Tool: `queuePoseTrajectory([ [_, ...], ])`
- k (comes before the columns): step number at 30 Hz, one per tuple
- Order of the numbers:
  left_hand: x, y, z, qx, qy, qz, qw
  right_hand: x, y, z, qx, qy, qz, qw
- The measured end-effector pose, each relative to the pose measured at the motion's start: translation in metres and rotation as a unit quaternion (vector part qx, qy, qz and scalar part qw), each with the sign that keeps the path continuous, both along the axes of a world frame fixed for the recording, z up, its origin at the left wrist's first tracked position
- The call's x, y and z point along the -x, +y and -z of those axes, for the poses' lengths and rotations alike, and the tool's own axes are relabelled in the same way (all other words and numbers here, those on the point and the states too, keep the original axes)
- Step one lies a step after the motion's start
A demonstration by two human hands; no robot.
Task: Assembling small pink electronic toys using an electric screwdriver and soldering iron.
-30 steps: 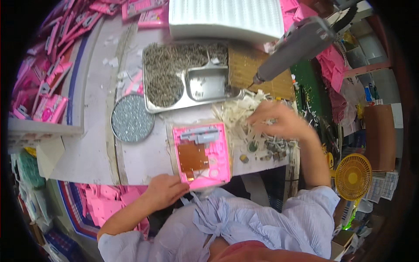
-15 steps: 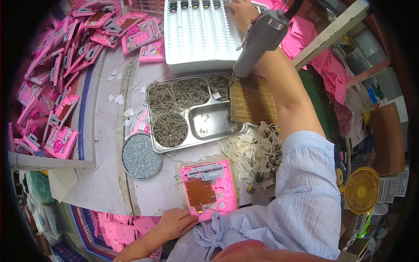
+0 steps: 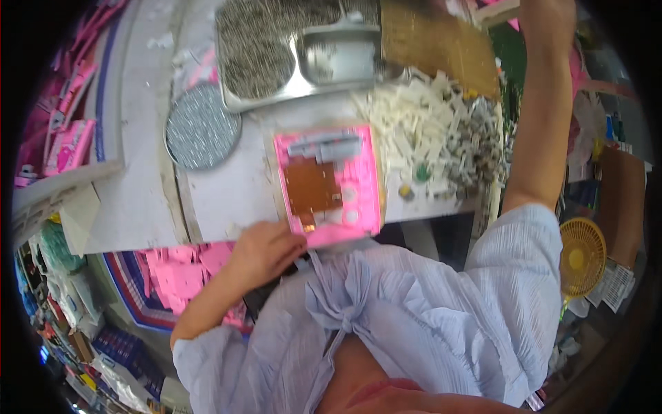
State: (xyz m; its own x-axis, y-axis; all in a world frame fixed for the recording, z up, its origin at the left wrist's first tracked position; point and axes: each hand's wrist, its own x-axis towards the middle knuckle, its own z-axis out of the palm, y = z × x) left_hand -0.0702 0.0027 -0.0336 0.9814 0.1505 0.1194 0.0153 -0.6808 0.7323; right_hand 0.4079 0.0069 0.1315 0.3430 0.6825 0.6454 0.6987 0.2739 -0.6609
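A pink plastic housing lies at the table's near edge, its inside facing up. In it are a brown circuit board and a grey slotted part along the far side. At the housing's near left corner, my left hand grips the edge with bent fingers. My right arm stretches far out to the right, and my right hand is at the top edge of the view, blurred. Its fingers are cut off, so anything in them is hidden.
Beyond the housing stands a steel compartment tray of small metal parts, beside a brown board. A round dish of silvery bits is left. White plastic pieces heap on the right. Below the table, a basket holds pink shells.
The view has tilted down toward my body, so the table things sit higher. My right hand has swung from the white foam tray out to the right. My left hand stays at the housing's corner.
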Motion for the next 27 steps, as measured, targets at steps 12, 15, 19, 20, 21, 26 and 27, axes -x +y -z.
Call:
queuePoseTrajectory([
  [12,-0.004,-0.002,0.001,-0.008,-0.029,-0.008,1.000,0.176,-0.157,0.113,0.319,-0.010,-0.190,0.929],
  [15,-0.003,-0.004,0.000,-0.012,-0.027,-0.016,0.999,0.192,-0.158,0.118,0.286,-0.062,-0.236,0.927],
  [19,-0.001,-0.007,0.001,-0.012,-0.034,-0.027,0.999,0.209,-0.160,0.133,0.238,-0.184,-0.208,0.931],
  [20,-0.001,-0.008,0.001,-0.014,-0.036,-0.030,0.999,0.211,-0.162,0.135,0.229,-0.184,-0.200,0.934],
  [21,-0.001,-0.008,0.001,-0.014,-0.037,-0.029,0.999,0.211,-0.164,0.135,0.222,-0.186,-0.190,0.938],
  [26,-0.002,-0.007,0.003,-0.010,-0.041,-0.023,0.999,0.211,-0.175,0.146,0.195,-0.171,-0.173,0.950],
  [27,-0.002,-0.007,0.003,-0.010,-0.042,-0.025,0.999,0.211,-0.175,0.150,0.184,-0.167,-0.176,0.952],
])
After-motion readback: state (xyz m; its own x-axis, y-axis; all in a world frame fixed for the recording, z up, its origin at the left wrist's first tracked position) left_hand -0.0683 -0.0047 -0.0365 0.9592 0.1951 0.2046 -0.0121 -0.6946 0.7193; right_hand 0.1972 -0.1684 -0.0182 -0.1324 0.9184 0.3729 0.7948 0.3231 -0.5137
